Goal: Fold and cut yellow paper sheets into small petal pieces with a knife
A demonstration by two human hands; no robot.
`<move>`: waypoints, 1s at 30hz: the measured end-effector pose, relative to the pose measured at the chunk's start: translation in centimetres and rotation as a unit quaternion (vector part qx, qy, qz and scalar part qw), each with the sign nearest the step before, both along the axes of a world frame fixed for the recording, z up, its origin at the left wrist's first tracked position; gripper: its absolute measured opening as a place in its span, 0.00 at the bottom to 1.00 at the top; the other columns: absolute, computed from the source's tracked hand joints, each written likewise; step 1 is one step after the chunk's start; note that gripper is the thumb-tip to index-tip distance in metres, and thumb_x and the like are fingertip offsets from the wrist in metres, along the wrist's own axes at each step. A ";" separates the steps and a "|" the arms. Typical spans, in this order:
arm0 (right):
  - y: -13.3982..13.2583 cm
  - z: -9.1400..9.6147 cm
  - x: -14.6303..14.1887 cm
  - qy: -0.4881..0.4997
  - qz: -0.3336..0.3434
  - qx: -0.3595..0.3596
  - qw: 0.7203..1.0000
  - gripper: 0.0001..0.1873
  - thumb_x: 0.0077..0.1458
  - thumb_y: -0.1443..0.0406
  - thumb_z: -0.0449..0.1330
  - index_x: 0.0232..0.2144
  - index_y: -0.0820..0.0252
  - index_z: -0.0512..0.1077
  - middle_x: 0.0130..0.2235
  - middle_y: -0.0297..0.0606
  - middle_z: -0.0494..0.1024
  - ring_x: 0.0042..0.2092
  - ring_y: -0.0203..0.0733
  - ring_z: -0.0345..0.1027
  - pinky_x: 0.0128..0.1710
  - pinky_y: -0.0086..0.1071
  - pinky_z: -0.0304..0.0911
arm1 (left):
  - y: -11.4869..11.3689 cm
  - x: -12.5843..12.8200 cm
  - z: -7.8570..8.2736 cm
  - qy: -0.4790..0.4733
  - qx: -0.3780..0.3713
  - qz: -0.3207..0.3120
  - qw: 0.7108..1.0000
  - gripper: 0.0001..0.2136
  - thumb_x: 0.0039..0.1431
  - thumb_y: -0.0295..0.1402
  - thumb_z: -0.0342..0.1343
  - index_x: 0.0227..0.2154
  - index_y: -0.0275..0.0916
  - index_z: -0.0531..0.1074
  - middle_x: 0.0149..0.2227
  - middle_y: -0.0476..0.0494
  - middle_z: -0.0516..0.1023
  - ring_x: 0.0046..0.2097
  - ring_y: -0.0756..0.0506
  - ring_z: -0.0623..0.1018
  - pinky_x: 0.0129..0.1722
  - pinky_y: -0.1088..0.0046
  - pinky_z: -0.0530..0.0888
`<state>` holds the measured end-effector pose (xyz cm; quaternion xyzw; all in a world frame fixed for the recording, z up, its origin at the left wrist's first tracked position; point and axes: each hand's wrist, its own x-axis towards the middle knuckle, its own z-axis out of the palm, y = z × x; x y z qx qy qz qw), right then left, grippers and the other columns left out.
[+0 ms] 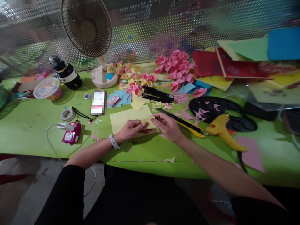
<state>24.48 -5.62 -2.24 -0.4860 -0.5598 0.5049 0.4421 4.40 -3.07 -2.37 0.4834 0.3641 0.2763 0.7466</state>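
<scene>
My left hand (132, 128) and my right hand (167, 125) meet over a small folded yellow paper piece (150, 122) on the green table (35, 125). Both hands pinch this piece with curled fingers. It lies on top of a larger pale yellow sheet (126, 118). A white band is on my left wrist. A black and yellow utility knife (185, 123) lies just right of my right hand.
A yellow glue gun (222, 131) and a black stapler (157, 93) lie to the right and behind. Folded pink and yellow paper flowers (175, 67), blue paper squares (120, 97), a fan (87, 29), a black bottle (67, 73), a tape roll (67, 114) and coloured sheets (246, 62) crowd the back.
</scene>
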 end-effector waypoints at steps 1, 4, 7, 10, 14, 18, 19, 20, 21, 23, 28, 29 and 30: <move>0.0 0.0 0.0 -0.001 0.011 -0.003 1.000 0.17 0.58 0.47 0.63 0.38 0.52 0.74 0.33 0.37 0.77 0.31 0.42 0.70 0.27 0.36 0.68 | 0.0 0.0 0.0 0.000 0.006 -0.004 1.000 0.24 0.50 0.53 0.68 0.27 0.32 0.75 0.28 0.50 0.77 0.38 0.47 0.82 0.49 0.64 0.79; -0.1 0.1 -0.1 -0.007 0.012 0.017 1.000 0.15 0.58 0.49 0.63 0.35 0.52 0.75 0.33 0.37 0.77 0.31 0.42 0.69 0.27 0.37 0.67 | 0.0 0.0 0.2 0.001 0.019 -0.012 1.000 0.23 0.51 0.52 0.68 0.27 0.32 0.75 0.28 0.50 0.77 0.38 0.48 0.82 0.48 0.65 0.79; 0.0 -0.1 -0.1 -0.018 0.001 0.033 0.999 0.14 0.58 0.50 0.63 0.34 0.53 0.76 0.32 0.36 0.77 0.31 0.41 0.69 0.29 0.37 0.67 | -0.1 0.0 0.6 0.006 0.022 -0.010 1.000 0.23 0.50 0.52 0.68 0.26 0.32 0.75 0.27 0.50 0.77 0.37 0.49 0.82 0.48 0.66 0.79; 0.1 -0.1 -0.1 -0.026 -0.006 0.046 0.999 0.14 0.58 0.51 0.63 0.34 0.54 0.76 0.33 0.36 0.77 0.33 0.42 0.70 0.32 0.38 0.69 | 0.0 0.0 1.0 0.026 0.003 -0.016 1.000 0.24 0.49 0.53 0.68 0.29 0.32 0.75 0.29 0.47 0.80 0.36 0.48 0.83 0.43 0.68 0.80; 0.2 0.1 0.0 -0.041 -0.006 0.062 0.997 0.12 0.59 0.53 0.63 0.32 0.55 0.75 0.32 0.36 0.77 0.33 0.42 0.70 0.32 0.37 0.68 | 0.2 -0.4 1.4 0.074 -0.006 -0.043 0.996 0.24 0.48 0.51 0.70 0.29 0.30 0.75 0.32 0.40 0.83 0.33 0.47 0.83 0.33 0.72 0.79; 0.2 0.3 0.0 -0.058 0.001 0.078 0.995 0.12 0.59 0.54 0.62 0.31 0.54 0.74 0.31 0.37 0.77 0.35 0.43 0.70 0.34 0.39 0.69 | 0.3 -0.5 1.7 0.079 -0.021 -0.070 0.994 0.23 0.46 0.48 0.72 0.25 0.31 0.71 0.32 0.38 0.84 0.33 0.47 0.83 0.32 0.72 0.78; 0.2 0.3 0.0 -0.060 0.000 0.084 0.995 0.11 0.59 0.54 0.62 0.31 0.54 0.74 0.31 0.37 0.77 0.35 0.44 0.70 0.35 0.39 0.69 | 0.3 -0.5 1.7 0.075 -0.027 -0.072 0.994 0.23 0.45 0.48 0.72 0.25 0.31 0.71 0.31 0.38 0.84 0.33 0.47 0.83 0.32 0.72 0.79; 0.2 0.3 0.0 -0.062 -0.001 0.089 0.994 0.11 0.59 0.54 0.62 0.31 0.54 0.74 0.31 0.37 0.77 0.36 0.44 0.70 0.36 0.40 0.69 | 0.2 -0.4 1.8 0.072 -0.030 -0.072 0.994 0.23 0.45 0.48 0.72 0.25 0.31 0.71 0.31 0.39 0.83 0.33 0.47 0.83 0.33 0.71 0.79; 0.2 0.4 -0.1 -0.063 -0.001 0.092 0.994 0.11 0.59 0.54 0.62 0.30 0.54 0.74 0.32 0.37 0.77 0.36 0.44 0.70 0.36 0.40 0.69 | 0.2 -0.4 1.8 0.070 -0.032 -0.075 0.994 0.23 0.45 0.48 0.72 0.26 0.30 0.72 0.31 0.39 0.84 0.33 0.47 0.83 0.33 0.71 0.80; 0.1 0.4 -0.1 -0.064 0.002 0.090 0.994 0.11 0.59 0.54 0.62 0.31 0.54 0.73 0.32 0.37 0.77 0.36 0.44 0.70 0.37 0.41 0.69 | 0.2 -0.3 1.9 0.073 -0.035 -0.088 0.993 0.23 0.46 0.48 0.71 0.27 0.30 0.73 0.32 0.39 0.84 0.33 0.48 0.83 0.34 0.72 0.80; 0.1 0.9 0.3 -0.069 0.018 0.053 0.996 0.15 0.59 0.51 0.61 0.30 0.55 0.73 0.30 0.37 0.75 0.32 0.42 0.68 0.31 0.38 0.66 | 0.3 -0.3 1.8 0.066 -0.039 -0.102 0.992 0.24 0.47 0.49 0.71 0.28 0.29 0.75 0.33 0.38 0.84 0.33 0.48 0.83 0.34 0.71 0.81; 0.1 0.9 0.5 -0.073 0.032 0.031 0.996 0.17 0.59 0.49 0.61 0.29 0.55 0.72 0.29 0.36 0.75 0.30 0.41 0.66 0.28 0.36 0.64 | 0.4 -0.4 1.8 0.062 -0.036 -0.100 0.992 0.24 0.47 0.49 0.70 0.29 0.29 0.76 0.34 0.37 0.84 0.33 0.48 0.84 0.35 0.71 0.81; 0.2 0.9 0.7 -0.080 0.051 0.005 0.995 0.19 0.59 0.48 0.61 0.28 0.55 0.71 0.27 0.35 0.73 0.28 0.39 0.65 0.26 0.35 0.61 | 0.4 -0.4 1.7 0.056 -0.034 -0.096 0.993 0.24 0.48 0.50 0.70 0.30 0.28 0.76 0.34 0.37 0.84 0.33 0.48 0.84 0.35 0.71 0.81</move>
